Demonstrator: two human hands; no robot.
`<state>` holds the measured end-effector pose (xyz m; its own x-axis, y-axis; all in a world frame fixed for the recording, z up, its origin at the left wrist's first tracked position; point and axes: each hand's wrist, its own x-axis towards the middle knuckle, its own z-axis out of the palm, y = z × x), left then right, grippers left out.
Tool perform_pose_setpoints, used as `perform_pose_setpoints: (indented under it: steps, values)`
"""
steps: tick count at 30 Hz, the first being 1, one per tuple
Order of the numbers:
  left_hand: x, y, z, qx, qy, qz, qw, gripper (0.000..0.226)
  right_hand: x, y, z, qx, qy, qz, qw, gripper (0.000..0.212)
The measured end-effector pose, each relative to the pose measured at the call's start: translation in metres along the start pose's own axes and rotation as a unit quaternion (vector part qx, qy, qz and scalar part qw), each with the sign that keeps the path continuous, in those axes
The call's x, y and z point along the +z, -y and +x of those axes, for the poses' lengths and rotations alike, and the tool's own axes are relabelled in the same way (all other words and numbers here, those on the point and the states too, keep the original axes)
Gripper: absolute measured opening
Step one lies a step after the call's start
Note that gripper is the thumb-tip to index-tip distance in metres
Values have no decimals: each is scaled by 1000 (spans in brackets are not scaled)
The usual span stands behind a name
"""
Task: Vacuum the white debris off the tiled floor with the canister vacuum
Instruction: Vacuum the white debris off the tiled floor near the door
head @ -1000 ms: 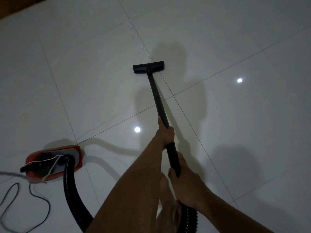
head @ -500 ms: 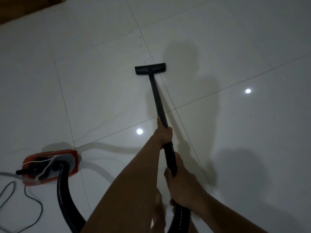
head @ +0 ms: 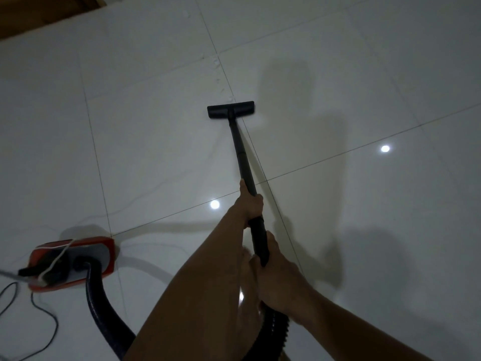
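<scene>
A black vacuum wand [head: 240,149] runs from my hands out to a flat black floor nozzle [head: 230,110] lying on the white tiled floor [head: 145,131]. My left hand [head: 250,204] grips the wand higher up, and my right hand [head: 278,280] grips its lower end where the ribbed hose joins. Small bits of white debris [head: 216,64] lie along the grout line just beyond the nozzle. The red canister vacuum [head: 75,261] sits at the lower left, with its black hose [head: 104,308] curving toward me.
A thin black power cord [head: 39,308] loops on the floor left of the canister. A wooden edge [head: 39,14] shows at the top left corner. My bare foot [head: 247,303] stands below the hands. Ceiling lights reflect off the glossy tiles.
The nozzle has slid forward along the grout line toward the debris, and my view has tilted up, showing more floor ahead. Both hands keep their grip on the wand.
</scene>
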<state>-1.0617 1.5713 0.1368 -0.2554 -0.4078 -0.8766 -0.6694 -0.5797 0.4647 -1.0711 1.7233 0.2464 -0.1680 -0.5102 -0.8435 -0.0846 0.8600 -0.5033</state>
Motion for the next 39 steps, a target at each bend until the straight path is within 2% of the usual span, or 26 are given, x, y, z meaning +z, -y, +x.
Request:
perform_pose_setpoints:
  steps: [26,39]
  values:
    - [-52,-98,85,16,-14,-35,999,78,-53,97,88,3,19,-35,999,73]
    - [-54,-132,70,24,-23,-47,998,81,-86,133,74,3,38,-55,998,70]
